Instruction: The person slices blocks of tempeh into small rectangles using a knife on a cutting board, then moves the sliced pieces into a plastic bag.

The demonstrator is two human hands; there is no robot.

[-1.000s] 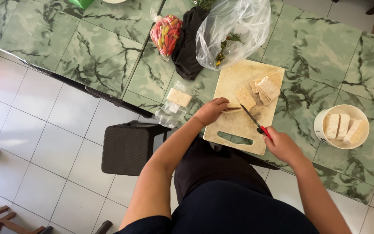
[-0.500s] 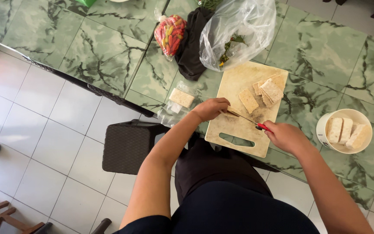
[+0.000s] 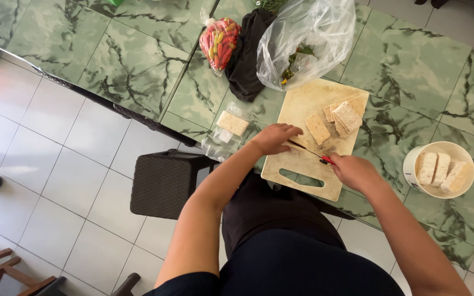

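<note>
A pale slice point(image 3: 302, 142) lies on the wooden cutting board point(image 3: 303, 170), under the left hand point(image 3: 274, 138), which presses it flat. The right hand point(image 3: 352, 171) grips a red-handled knife point(image 3: 312, 153) just beside it. More slices point(image 3: 340, 118) sit farther up the board. A white bowl point(image 3: 439, 169) stands right of the board.

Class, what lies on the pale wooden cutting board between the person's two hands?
Head view: a red-handled knife spans from right hand to left hand.
</note>
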